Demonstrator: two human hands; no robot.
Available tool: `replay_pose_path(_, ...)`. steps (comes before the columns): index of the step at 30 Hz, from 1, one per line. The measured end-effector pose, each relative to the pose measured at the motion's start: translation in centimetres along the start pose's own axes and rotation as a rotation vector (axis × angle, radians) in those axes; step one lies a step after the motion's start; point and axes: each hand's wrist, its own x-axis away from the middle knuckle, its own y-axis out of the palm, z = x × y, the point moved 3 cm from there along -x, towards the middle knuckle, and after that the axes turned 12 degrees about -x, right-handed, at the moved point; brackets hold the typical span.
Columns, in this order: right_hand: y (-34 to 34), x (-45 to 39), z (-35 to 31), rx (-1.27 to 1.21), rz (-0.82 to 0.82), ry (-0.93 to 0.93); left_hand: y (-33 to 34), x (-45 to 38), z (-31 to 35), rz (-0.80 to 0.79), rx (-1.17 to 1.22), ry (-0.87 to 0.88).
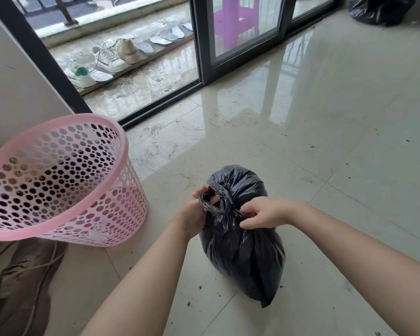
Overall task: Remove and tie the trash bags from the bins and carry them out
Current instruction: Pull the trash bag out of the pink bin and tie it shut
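Pink perforated bin [58,175]: stands on the tiled floor [325,141] at left, tilted, no liner visible inside. Left hand [197,209]: fingers curled round a twisted loop of the black trash bag [243,253], at the bag's neck. Black trash bag: full, sitting on the floor just right of the bin, its top gathered. Right hand [262,213]: fingers bent, pinching the plastic at the knot. Second black bag [378,9]: far right corner, by the sliding door [238,40].
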Motion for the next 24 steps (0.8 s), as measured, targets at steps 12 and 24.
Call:
replay_pose_path(12, -3.4, -1.1, -1.5, -0.216, 0.365, -0.187, 0.1, -0.3, 0.1, 0.094, -0.248, 0.162)
replay_pose_path(24, -2.9, -1.4, -1.1, -0.132, 0.094, -0.106, 1.2, 0.3, 1.2, 0.173, -0.573, 0.361)
